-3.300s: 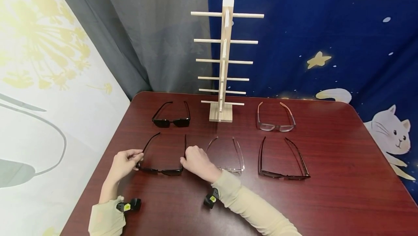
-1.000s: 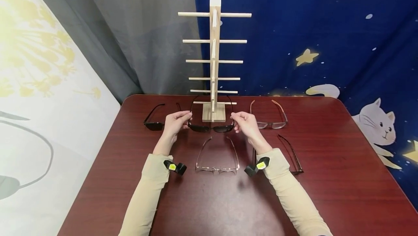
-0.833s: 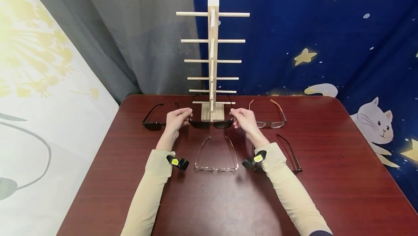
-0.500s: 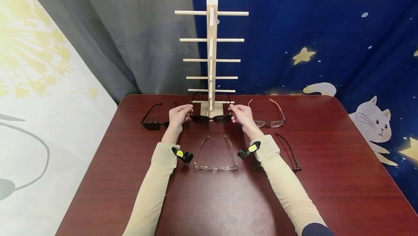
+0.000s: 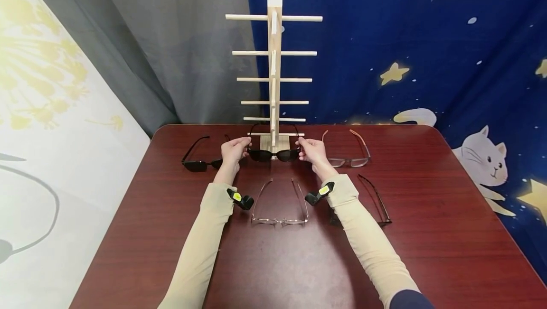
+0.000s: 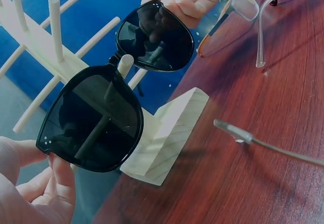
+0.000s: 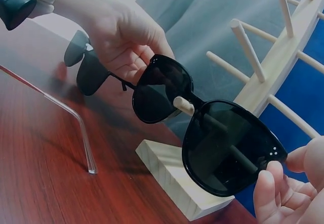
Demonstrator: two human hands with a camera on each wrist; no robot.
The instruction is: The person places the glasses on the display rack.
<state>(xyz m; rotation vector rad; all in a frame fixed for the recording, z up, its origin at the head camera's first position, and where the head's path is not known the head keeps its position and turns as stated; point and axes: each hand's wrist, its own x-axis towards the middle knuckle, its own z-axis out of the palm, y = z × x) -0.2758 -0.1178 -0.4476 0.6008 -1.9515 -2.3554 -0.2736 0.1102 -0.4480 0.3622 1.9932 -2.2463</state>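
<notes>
Left hand (image 5: 233, 151) and right hand (image 5: 313, 151) pinch the sunglasses (image 5: 259, 155) by their ends, low before the rack (image 5: 278, 38). Wrist views catch a peg (image 7: 183, 105) tip just under the bridge (image 7: 196, 101) — contact unclear; only the head view takes in the rack's top.

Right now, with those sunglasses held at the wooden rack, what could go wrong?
Pinched only at their outer edges, the sunglasses might drop if the left fingers and right fingers let go without the peg supporting them. Pulling back, the left fingers could bump the other sunglasses lying just beside them.
</notes>
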